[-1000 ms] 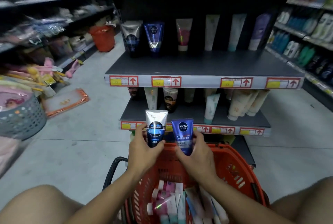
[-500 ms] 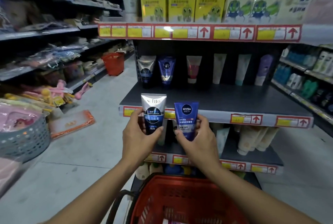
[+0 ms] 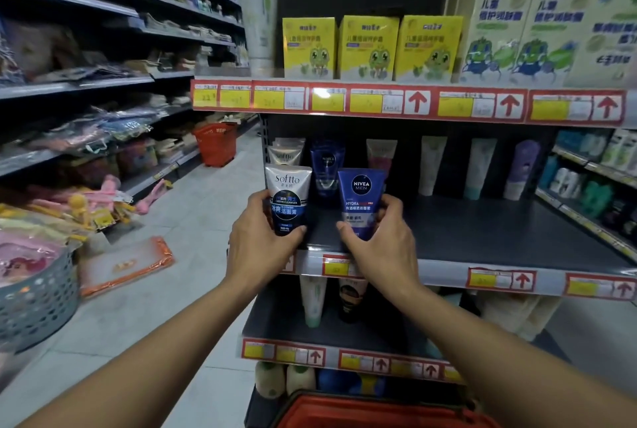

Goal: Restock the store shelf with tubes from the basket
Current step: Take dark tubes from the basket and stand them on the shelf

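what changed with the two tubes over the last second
Both hands lifted the tubes from above the basket up to the middle shelf. Grips unchanged: left hand holds the Softto tube, right hand the Nivea tube.

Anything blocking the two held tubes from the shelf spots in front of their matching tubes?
Nothing visible. The Softto tube and Nivea tube hang over bare shelf, matching tubes standing behind.
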Demonstrator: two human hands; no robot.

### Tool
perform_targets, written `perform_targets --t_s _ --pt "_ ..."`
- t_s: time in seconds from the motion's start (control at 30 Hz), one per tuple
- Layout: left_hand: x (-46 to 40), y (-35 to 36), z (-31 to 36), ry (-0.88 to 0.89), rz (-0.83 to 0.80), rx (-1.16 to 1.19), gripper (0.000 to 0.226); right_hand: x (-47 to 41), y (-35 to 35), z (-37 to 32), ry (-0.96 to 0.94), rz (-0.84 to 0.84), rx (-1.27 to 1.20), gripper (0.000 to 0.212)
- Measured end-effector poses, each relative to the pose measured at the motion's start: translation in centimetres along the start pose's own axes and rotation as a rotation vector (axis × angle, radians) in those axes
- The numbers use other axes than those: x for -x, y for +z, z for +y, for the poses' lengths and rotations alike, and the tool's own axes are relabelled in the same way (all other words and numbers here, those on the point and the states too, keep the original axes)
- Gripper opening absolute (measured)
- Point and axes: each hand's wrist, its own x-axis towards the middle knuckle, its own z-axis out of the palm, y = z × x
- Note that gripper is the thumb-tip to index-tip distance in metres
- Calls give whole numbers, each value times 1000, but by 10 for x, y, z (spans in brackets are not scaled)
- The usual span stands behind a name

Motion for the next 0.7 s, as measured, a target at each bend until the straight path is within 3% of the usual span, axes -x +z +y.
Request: perform_targets --t_s 0.43,0.53,0.7 --pt "-29 17 -18 -71 -23 -108 87 -20 24 12 19 -75 122 76" --pt "-27 19 -20 -91 -7 -142 89 -19 20 18 -30 -108 231 62" --pt "-32 21 -24 -155 -30 -227 70 -28 21 20 -21 -187 326 48"
